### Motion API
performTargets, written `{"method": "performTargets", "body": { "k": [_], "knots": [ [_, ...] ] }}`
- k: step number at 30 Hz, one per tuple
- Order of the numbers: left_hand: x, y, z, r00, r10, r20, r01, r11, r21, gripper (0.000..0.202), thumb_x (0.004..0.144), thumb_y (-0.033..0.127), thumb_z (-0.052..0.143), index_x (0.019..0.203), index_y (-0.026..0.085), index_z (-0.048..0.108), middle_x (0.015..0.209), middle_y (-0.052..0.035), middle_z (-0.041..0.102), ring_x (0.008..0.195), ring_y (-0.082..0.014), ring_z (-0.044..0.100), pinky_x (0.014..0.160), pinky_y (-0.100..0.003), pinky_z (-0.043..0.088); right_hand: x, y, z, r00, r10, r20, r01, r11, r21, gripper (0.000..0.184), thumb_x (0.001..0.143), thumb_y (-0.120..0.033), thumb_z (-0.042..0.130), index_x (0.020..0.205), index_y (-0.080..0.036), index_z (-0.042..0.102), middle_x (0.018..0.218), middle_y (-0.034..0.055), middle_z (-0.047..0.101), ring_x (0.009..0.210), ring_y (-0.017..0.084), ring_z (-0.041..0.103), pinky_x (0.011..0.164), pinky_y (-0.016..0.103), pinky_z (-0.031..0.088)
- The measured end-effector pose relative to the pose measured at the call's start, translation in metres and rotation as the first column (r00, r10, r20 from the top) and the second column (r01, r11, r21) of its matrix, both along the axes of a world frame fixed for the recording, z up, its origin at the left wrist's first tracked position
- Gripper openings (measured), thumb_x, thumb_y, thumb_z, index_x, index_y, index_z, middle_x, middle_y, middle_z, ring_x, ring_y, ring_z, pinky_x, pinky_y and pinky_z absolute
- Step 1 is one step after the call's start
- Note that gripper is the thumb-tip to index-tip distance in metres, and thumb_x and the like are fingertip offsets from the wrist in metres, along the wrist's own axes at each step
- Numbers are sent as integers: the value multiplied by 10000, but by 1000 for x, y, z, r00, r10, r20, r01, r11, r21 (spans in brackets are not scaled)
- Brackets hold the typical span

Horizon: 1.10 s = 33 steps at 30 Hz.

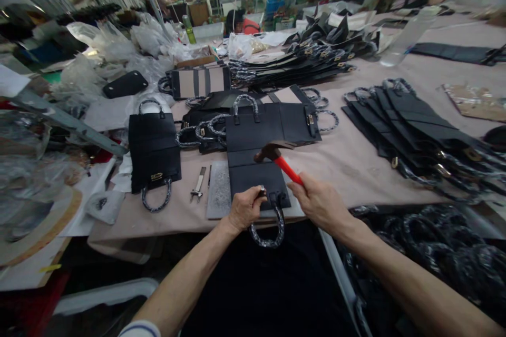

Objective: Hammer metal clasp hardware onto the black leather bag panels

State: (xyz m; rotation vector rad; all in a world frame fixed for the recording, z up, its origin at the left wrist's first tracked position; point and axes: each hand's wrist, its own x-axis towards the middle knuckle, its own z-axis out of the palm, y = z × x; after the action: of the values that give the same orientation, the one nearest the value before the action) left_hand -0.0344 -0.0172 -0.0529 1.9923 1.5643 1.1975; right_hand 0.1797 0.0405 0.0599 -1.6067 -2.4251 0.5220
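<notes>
My right hand [322, 201] is closed round the red handle of a claw hammer [290, 169], whose head is raised over a black bag panel [251, 179]. Fingers of my left hand [245, 208] pinch a small metal punch-like tool [262, 190] upright against the panel's near end, with its lower part hidden. A plastic-wrapped handle [269, 242] joined to this panel hangs over the table's front edge. Under the panel lies a pale, scuffed board [218, 195]. Left of the board are a metal divider-like tool [198, 185] and a thin dark rod [209, 176].
Another black bag panel [155, 142] lies to the left. Stacked panels with wrapped handles [411, 121] spread at the right, with a larger pile [292, 66] behind. A clear bottle [409, 37] stands back right; crumpled plastic [118, 47] heaps at the left. More wrapped handles [430, 242] sit below right.
</notes>
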Motion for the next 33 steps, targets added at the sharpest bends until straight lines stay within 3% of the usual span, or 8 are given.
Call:
{"method": "performTargets", "body": {
  "k": [6,10,14,17,21,24,27,33],
  "knots": [
    [1,-2,5,1000,-5,-21,5,1000,0,124,951,227,580,1037,191,661,950,-71,765,881,-199,758,833,-319,620,-39,17,-53,996,-46,80,57,988,-141,360,890,-502,624,1047,-179,601,825,114,686,776,286,686,631,350,403],
    [1,5,8,976,59,211,-25,987,-160,139,940,306,604,986,195,673,935,-67,772,874,-197,756,857,-340,618,-40,19,-68,992,-99,73,111,978,-180,458,836,-561,676,1082,-182,598,817,105,671,793,305,697,641,373,447],
    [-18,23,15,666,386,639,-138,905,-403,360,916,533,611,986,180,595,890,-71,766,818,-203,772,757,-348,637,-37,21,-73,991,-109,75,123,970,-210,515,811,-589,703,1108,-184,596,805,91,652,805,318,696,650,393,467],
    [-49,26,22,535,508,675,-188,851,-491,466,796,569,729,973,164,583,868,-71,758,777,-205,771,709,-326,631,-36,22,-73,992,-116,58,126,967,-220,510,821,-596,696,1101,-181,600,785,88,637,788,316,688,652,402,473],
    [-107,9,28,653,636,411,-399,750,-527,387,772,482,734,935,141,652,809,-57,753,663,-184,727,606,-273,589,-36,21,-73,990,-133,45,140,969,-206,471,817,-585,702,1049,-187,604,762,85,634,752,314,678,630,398,465],
    [-153,-6,29,742,668,-54,-619,652,-439,251,824,400,670,743,164,642,676,-37,704,625,-192,686,588,-264,549,-36,22,-75,991,-128,42,133,975,-177,453,818,-588,697,1015,-192,600,734,82,638,694,298,663,589,380,436],
    [-186,-13,34,666,597,-446,-741,597,-307,266,822,282,662,594,205,547,572,-36,633,751,-250,704,714,-303,553,-35,21,-78,992,-118,49,124,980,-154,449,815,-596,695,994,-196,597,714,81,642,655,288,649,567,364,403],
    [-194,-11,51,567,467,-679,-796,522,-306,116,831,267,680,848,171,742,927,-160,774,964,-316,728,880,-370,540,-32,23,-91,992,-107,73,117,982,-148,468,834,-646,640,963,-198,602,684,102,629,629,313,635,545,363,356]
  ]
}}
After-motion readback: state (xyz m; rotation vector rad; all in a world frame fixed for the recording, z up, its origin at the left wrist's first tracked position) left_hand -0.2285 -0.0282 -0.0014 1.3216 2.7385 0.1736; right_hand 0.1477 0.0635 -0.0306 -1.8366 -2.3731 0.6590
